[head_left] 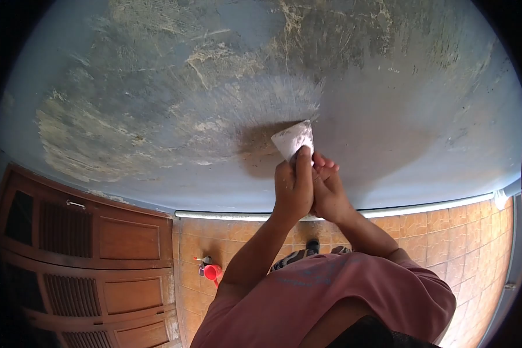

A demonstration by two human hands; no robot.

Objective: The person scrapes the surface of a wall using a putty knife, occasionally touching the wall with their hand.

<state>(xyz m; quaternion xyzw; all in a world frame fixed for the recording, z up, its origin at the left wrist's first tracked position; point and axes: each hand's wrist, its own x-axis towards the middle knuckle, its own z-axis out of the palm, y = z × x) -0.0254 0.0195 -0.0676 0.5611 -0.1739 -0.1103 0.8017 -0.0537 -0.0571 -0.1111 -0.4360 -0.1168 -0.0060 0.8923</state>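
A putty-smeared scraper (294, 140) with a flared, whitish blade is against the wall, its wide edge pointing up. My left hand (294, 184) is closed around its handle, with a finger pressed along the blade's base. Close against it, my right hand (329, 191) also grips the handle end, some fingertips showing beside the blade. Both hands hide most of the handle. Around the blade, the blue-grey wall (383, 124) carries rough, peeled patches (156, 87) to the left and above, and a smoother surface to the right.
Brown wooden louvred doors (130, 240) stand at the lower left. A white pipe (429, 204) runs along the wall's foot, above an orange tiled floor (446, 243). A red dipper (213, 272) and small items lie on the floor to my left.
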